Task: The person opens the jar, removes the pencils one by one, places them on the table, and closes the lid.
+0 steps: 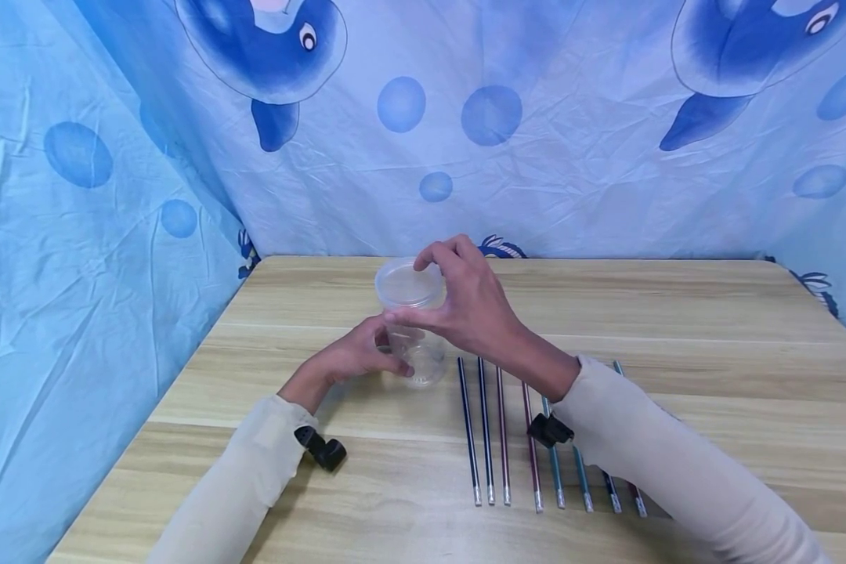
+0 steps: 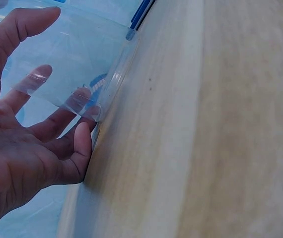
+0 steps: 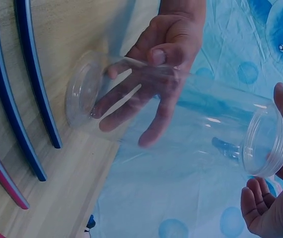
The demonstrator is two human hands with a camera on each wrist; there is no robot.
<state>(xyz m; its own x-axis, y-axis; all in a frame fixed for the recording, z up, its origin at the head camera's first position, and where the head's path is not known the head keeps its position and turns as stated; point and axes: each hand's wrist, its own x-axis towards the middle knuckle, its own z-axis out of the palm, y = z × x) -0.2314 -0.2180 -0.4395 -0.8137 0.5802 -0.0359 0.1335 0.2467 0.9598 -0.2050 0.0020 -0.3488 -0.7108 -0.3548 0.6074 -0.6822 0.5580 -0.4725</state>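
A clear plastic jar [image 1: 426, 366] stands upright near the middle of the table. Its round top edge shows in the head view; whether a clear lid covers it, I cannot tell. My left hand [image 1: 356, 352] holds the lower part, with the thumb on the near side and the fingers behind, seen through the wall in the right wrist view. At the top, my right hand [image 1: 468, 301] grips the jar's rim [image 3: 263, 141] between thumb and fingers. Several pencils [image 1: 485, 431] lie side by side to the right of the jar, partly hidden under the right forearm.
The light wooden table [image 1: 254, 470] ends at a blue curtain [image 1: 578, 188] printed with dolphins and bubbles. Another curtain side [image 1: 77, 274] hangs at the left. Black cameras [image 1: 324, 450] are strapped to both wrists.
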